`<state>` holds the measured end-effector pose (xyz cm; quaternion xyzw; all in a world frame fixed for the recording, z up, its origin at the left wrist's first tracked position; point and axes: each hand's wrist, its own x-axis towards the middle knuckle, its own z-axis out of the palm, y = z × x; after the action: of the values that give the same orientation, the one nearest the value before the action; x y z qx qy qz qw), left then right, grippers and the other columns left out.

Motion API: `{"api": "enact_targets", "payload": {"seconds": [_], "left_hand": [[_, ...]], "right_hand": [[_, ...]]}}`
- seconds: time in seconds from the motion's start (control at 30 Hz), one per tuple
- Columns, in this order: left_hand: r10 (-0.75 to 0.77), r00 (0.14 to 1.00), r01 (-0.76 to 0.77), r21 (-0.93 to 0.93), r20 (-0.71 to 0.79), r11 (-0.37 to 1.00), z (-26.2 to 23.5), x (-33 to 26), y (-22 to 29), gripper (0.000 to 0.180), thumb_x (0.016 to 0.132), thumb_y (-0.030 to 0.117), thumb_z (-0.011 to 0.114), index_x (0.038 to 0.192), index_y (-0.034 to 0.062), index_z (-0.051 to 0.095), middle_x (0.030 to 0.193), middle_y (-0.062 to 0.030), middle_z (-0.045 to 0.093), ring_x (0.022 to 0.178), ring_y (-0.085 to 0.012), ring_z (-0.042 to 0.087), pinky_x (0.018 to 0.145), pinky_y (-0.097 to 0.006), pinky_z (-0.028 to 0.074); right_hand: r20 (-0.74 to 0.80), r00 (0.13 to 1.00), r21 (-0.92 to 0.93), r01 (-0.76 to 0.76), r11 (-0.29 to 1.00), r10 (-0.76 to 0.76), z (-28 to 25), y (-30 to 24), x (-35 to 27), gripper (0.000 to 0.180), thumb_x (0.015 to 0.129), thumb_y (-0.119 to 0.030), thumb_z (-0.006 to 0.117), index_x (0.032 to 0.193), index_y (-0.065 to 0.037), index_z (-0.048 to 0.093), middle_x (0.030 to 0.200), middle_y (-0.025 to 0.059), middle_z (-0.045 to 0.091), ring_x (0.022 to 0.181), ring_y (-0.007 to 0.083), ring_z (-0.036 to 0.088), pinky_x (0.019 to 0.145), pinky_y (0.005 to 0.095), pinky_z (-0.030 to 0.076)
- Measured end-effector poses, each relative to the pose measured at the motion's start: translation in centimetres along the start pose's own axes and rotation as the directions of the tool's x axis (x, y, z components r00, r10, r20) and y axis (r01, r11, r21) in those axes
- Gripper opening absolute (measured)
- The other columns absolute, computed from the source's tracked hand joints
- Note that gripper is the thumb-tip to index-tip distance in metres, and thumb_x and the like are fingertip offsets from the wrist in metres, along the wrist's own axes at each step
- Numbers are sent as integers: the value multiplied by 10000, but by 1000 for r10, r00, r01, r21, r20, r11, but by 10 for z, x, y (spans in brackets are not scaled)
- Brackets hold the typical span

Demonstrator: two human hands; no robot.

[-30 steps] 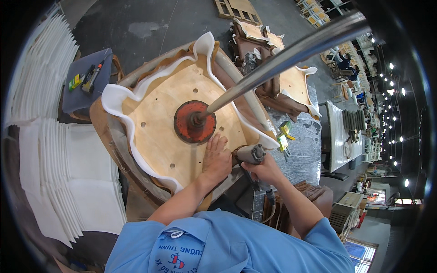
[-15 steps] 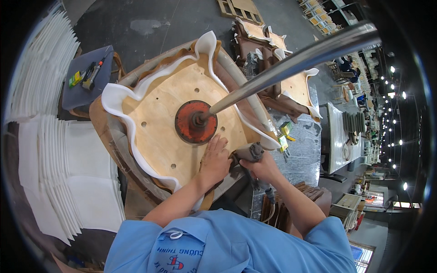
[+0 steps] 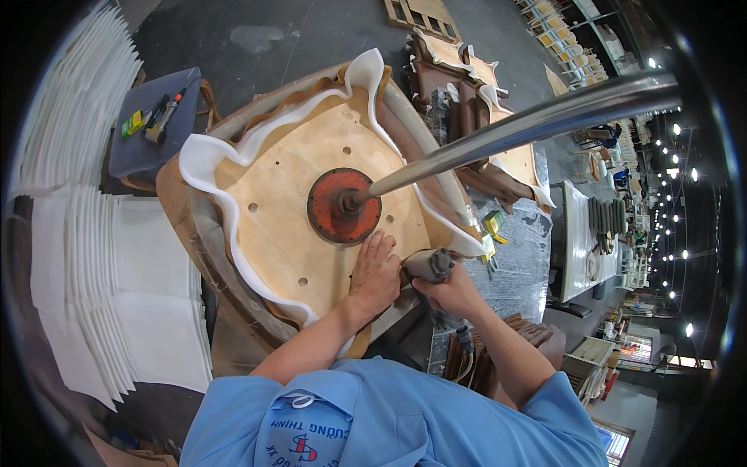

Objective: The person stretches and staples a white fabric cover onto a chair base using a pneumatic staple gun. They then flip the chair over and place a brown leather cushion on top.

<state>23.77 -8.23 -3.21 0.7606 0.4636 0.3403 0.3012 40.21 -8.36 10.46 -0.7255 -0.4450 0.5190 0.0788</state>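
Pale plywood forms the seat base (image 3: 311, 179), lying flat with its underside up, dotted with small holes and edged by white foam (image 3: 204, 159) and brown leather (image 3: 173, 210) that curl up around its rim. The left hand (image 3: 373, 276) lies palm down on the near edge of the wood, fingers (image 3: 376, 247) extended and held close together, pressing the board. Just beyond its fingertips a rust-red round plate (image 3: 342, 206) sits on the middle of the board; a shiny metal pole (image 3: 529, 124) slants up and away from it to the right. Touching the left hand's thumb side, the right hand (image 3: 451, 292) is curled in a full grip around a grey pneumatic stapler (image 3: 430, 266), whose head meets the seat's near edge; its hose (image 3: 465, 342) hangs below the wrist. To the left of the left forearm, well apart, lie fanned stacks of white foam sheets (image 3: 117, 296). Beyond the seat, far from both hands, a grey stool (image 3: 152, 132) carries small tools.
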Motion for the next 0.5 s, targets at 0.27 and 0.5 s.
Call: {"api": "enact_targets", "payload": {"seconds": [0.27, 0.5], "left_hand": [[-3, 998, 8, -80, 61, 997, -16, -5, -4, 186, 903, 87, 726, 992, -75, 721, 1387, -216, 554, 1497, -441, 414, 1280, -546, 311], [-1, 1000, -1, -60, -25, 998, -8, -3, -5, 150, 921, 60, 691, 979, -76, 719, 1384, -219, 561, 1493, -442, 423, 1265, -551, 334]], "right_hand": [[-58, 997, -62, 55, 997, -58, 0, -3, 2, 320, 916, -158, 845, 1185, -24, 733, 841, 44, 726, 566, 121, 619, 527, 315, 506], [13, 1000, 10, 26, 1000, -26, -3, 4, -4, 313, 921, -156, 841, 1183, -19, 737, 806, 32, 710, 559, 114, 618, 530, 305, 511]]}}
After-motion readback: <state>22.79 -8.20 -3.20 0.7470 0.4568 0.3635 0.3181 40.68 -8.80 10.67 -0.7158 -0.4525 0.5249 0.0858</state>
